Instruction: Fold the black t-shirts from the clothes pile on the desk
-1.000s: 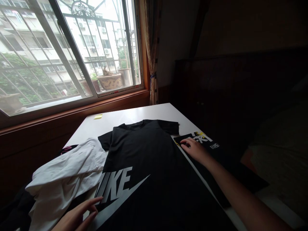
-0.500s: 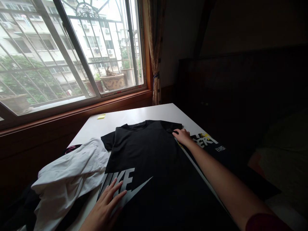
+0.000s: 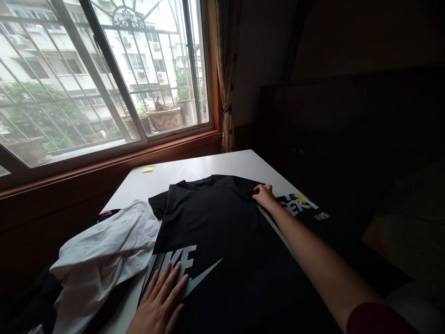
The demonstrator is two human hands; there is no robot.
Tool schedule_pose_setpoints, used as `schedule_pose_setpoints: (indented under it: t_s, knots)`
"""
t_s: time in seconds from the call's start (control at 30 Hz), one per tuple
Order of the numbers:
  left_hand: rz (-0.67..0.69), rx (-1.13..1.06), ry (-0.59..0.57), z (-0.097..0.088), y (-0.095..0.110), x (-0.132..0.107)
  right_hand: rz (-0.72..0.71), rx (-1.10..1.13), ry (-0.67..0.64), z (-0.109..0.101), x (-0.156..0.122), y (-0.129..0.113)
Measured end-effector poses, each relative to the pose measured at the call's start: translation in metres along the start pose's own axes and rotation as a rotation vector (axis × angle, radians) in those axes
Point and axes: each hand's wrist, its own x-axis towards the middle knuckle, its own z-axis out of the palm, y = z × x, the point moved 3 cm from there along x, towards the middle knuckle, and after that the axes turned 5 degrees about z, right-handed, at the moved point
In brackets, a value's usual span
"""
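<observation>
A black T-shirt (image 3: 222,222) with a large white logo lies spread flat on a white table (image 3: 208,164), collar toward the window. My left hand (image 3: 162,301) rests flat on the logo near the shirt's left edge, fingers stretched out. My right hand (image 3: 264,195) reaches to the shirt's right sleeve; its fingers are curled on the sleeve's edge, which looks pinched.
A crumpled white garment (image 3: 100,253) lies left of the shirt. A second black garment with white and yellow print (image 3: 306,208) lies to the right at the table's edge. A yellow sticky note (image 3: 148,169) sits near the window sill. Dark furniture stands on the right.
My right hand moved from the printed black garment up to the shirt's right sleeve. My left hand slid from beside the white garment onto the logo and flattened.
</observation>
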Motion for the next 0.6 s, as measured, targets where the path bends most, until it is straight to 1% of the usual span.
schedule_pose_setpoints:
  t_s: [0.13,0.27,0.43,0.6]
  knots:
    - [0.001,0.035,0.052,0.0,0.003,-0.001,-0.097,0.088,0.098,-0.01,0.001,-0.006]
    - [0.016,0.013,0.08,-0.004,0.009,-0.002,-0.241,0.166,0.208,-0.029,-0.002,-0.016]
    - [0.055,0.076,0.114,-0.012,0.023,-0.003,-0.413,0.219,0.293,-0.057,-0.008,-0.027]
    - [0.083,0.179,0.165,-0.009,0.043,-0.008,-0.563,0.265,0.365,-0.074,-0.02,-0.026]
